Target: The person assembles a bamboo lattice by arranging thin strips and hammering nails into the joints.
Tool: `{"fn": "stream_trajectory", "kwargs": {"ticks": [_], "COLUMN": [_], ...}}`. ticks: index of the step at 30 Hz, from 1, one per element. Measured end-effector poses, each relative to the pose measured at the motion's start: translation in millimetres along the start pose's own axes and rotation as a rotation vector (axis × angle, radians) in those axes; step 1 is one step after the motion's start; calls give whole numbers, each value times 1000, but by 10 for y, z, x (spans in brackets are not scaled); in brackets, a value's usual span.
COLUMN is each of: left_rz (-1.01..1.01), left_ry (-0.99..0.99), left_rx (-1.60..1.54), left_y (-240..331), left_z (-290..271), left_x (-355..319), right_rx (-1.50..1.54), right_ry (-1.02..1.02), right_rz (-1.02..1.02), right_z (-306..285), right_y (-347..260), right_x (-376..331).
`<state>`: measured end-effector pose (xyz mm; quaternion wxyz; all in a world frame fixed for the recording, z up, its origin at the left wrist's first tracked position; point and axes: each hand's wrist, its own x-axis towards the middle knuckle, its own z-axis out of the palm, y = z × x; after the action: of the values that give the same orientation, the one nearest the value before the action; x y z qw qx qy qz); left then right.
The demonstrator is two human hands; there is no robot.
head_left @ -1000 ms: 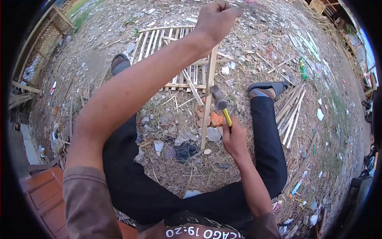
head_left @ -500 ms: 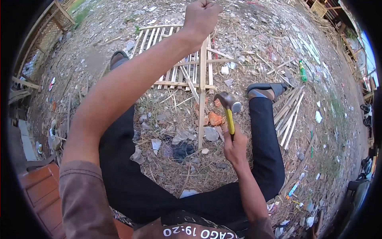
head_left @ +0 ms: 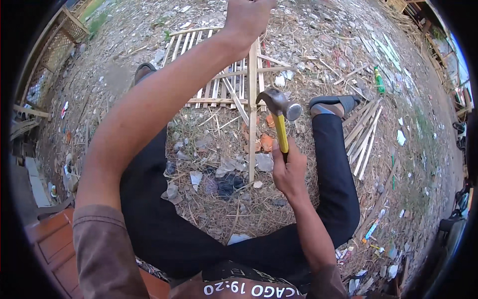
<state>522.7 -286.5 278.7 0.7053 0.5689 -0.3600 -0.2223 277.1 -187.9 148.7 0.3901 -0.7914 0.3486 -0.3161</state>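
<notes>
At the top edge my left hand (head_left: 247, 21) is closed. Its fingertips are partly cut off by the frame, so what they hold is hidden. A long pale wooden stick (head_left: 252, 124) runs from below my left wrist down between my legs, with a thin crosswise strip (head_left: 276, 70) near its upper part. My right hand (head_left: 291, 172) grips a claw hammer (head_left: 281, 114) with a yellow and black handle. The hammer's metal head points up and is just right of the stick, apparently not touching it.
Behind the stick lies a slatted wooden frame (head_left: 211, 93). Loose wooden strips (head_left: 366, 137) are piled beside my right foot, near a green bottle (head_left: 379, 79). Rubble and dry straw cover the ground. A reddish-brown panelled wooden piece (head_left: 57, 244) is at lower left.
The hammer has risen slightly and shifted left, its head now closer to the stick. My left hand sits a little higher in the picture, still closed.
</notes>
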Motion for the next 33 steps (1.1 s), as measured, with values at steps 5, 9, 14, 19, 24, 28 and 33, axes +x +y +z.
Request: {"fn": "stream_trajectory", "kwargs": {"ticks": [5, 9, 14, 19, 24, 28, 33], "left_rz": [63, -79, 26, 24, -56, -29, -11], "left_ry": [-69, 30, 4, -29, -2, 57, 40], "left_rx": [-107, -76, 32, -46, -101, -40, -15], "left_y": [57, 90, 60, 56, -37, -58, -34], "left_z": [92, 53, 18, 71, -133, -189, -101], "left_x": [-18, -19, -48, -48, 23, 81, 31], "right_rx": [303, -40, 53, 260, -51, -3, 223], "right_ry": [208, 7, 81, 187, -34, 23, 165], "right_rz": [-77, -26, -30, -92, 62, 98, -40], "right_z": [22, 128, 31, -34, 157, 117, 17], "right_y": [-101, 277, -9, -261, 358, 297, -214], "right_x": [87, -51, 87, 211, -194, -172, 163]}}
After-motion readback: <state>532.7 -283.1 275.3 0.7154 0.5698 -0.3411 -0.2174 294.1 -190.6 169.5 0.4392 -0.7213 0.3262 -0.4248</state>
